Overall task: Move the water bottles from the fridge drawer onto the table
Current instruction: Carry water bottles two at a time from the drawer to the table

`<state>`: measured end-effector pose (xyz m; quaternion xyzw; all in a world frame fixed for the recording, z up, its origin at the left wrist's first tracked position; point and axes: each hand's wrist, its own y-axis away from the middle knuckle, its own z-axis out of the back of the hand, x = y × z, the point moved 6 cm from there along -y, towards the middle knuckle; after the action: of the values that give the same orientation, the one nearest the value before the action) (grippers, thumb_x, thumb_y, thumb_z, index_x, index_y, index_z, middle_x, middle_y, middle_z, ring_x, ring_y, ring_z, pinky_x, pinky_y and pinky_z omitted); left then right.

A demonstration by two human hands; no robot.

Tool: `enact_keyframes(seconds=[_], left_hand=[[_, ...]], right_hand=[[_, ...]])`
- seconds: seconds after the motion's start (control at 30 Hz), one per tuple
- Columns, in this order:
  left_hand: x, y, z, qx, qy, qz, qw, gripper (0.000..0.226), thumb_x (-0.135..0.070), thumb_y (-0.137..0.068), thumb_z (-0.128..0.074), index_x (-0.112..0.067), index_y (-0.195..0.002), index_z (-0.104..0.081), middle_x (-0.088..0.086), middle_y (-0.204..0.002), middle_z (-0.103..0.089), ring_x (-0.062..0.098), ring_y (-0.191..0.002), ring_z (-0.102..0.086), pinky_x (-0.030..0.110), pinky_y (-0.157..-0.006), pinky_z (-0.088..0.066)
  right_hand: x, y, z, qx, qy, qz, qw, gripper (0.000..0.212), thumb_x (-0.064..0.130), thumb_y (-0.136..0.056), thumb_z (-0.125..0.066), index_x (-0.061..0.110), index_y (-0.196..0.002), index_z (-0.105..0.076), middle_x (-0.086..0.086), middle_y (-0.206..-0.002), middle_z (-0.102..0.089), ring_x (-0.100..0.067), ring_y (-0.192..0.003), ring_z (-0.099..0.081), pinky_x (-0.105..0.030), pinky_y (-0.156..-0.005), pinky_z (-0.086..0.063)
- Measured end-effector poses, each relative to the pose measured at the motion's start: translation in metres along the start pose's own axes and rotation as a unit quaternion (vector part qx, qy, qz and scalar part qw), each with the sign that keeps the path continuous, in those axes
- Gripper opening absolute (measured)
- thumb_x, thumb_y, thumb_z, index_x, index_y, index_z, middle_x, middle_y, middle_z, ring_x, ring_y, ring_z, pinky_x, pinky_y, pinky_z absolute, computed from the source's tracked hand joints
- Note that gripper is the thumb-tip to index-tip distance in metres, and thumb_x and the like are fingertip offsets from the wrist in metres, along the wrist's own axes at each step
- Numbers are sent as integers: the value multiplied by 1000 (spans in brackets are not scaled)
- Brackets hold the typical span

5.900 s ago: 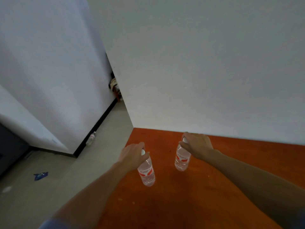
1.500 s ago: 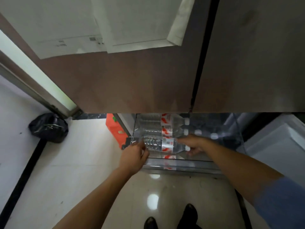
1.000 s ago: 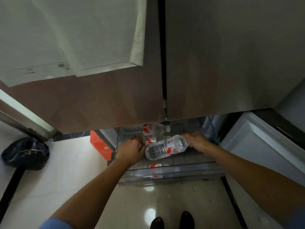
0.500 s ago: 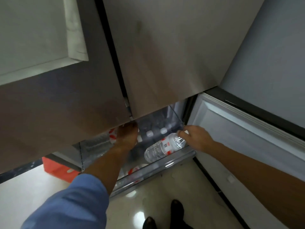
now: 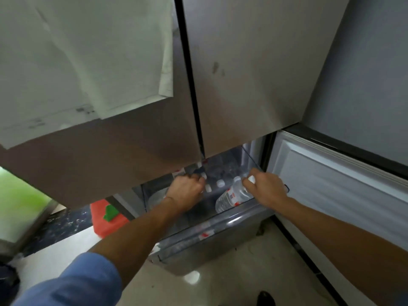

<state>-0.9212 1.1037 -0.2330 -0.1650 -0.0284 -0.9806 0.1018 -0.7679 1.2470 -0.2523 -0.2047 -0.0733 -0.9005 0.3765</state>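
The clear fridge drawer [image 5: 212,230] is pulled out below the closed upper doors. Several water bottles with white caps [image 5: 220,183] and red labels lie inside it. My right hand [image 5: 263,187] grips the neck of a tilted clear bottle [image 5: 231,198], its base pointing down toward the drawer's front. My left hand [image 5: 187,192] reaches into the drawer's left part, fingers curled around another bottle's cap end [image 5: 204,176]; that bottle's body is hidden behind the hand.
The grey upper fridge doors [image 5: 242,74] hang over the drawer. An open white-lined lower door [image 5: 331,184] stands at the right. A red box [image 5: 106,219] sits left of the drawer on the pale glossy floor [image 5: 231,281]. My shoe tip [image 5: 266,299] shows below.
Since half a second ago the view swung left. My left hand has closed around a bottle's cap end in the drawer. My right hand still holds its tilted bottle.
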Motion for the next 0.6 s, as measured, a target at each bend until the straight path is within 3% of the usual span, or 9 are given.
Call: enact_keyframes(seconds=[0.07,0.1,0.2,0.3,0.4,0.5,0.6], left_hand=[[15,16,13,-51,-1,36,998,28,-27,-55,-83,-14,-69,-65,5,-59,-65,25,-43,-59,22,-38,-37],[22,26,17,-78,3,59,995,27,-26,-56,-83,-12,-69,-65,5,-55,-63,27,-39,-57,23,-36,-37],[30,59,30,-137,23,122,983,26,-37,-82,-60,-12,-86,-67,6,-62,-66,28,-44,-59,25,-38,-40],[26,87,56,-161,44,193,967,36,-43,-87,-40,-15,-79,-60,4,-62,-66,25,-43,-58,25,-38,-42],[19,116,94,-184,61,256,947,26,-38,-88,-52,-14,-79,-56,5,-68,-68,27,-49,-61,27,-45,-47],[11,155,132,-221,38,344,912,22,-30,-82,-68,-13,-74,-55,8,-63,-66,30,-46,-59,23,-47,-29],[-1,200,159,-242,2,433,868,28,-29,-76,-73,-13,-68,-52,9,-55,-62,34,-43,-57,24,-47,-27]], right_hand=[[11,5,10,-20,22,28,999,39,47,-95,-47,11,-106,-58,-14,-95,-69,-30,-84,-63,-33,-69,-45],[15,7,16,-30,23,42,998,39,47,-95,-47,11,-106,-58,-15,-95,-69,-31,-84,-64,-34,-69,-46],[29,10,38,-53,13,78,995,37,47,-95,-48,11,-103,-56,-14,-93,-69,-32,-82,-63,-35,-66,-45],[44,12,63,-85,25,120,989,38,51,-94,-45,15,-101,-55,-13,-91,-68,-33,-80,-62,-35,-64,-43],[61,21,88,-105,2,167,980,36,49,-95,-46,14,-100,-54,-13,-87,-66,-32,-78,-60,-33,-61,-37],[79,37,117,-124,-41,228,965,33,48,-95,-47,15,-97,-54,-5,-78,-59,-23,-68,-53,-28,-53,-31],[100,58,134,-134,-79,277,948,39,53,-89,-40,17,-93,-54,-1,-72,-56,-23,-64,-53,-28,-54,-32]])
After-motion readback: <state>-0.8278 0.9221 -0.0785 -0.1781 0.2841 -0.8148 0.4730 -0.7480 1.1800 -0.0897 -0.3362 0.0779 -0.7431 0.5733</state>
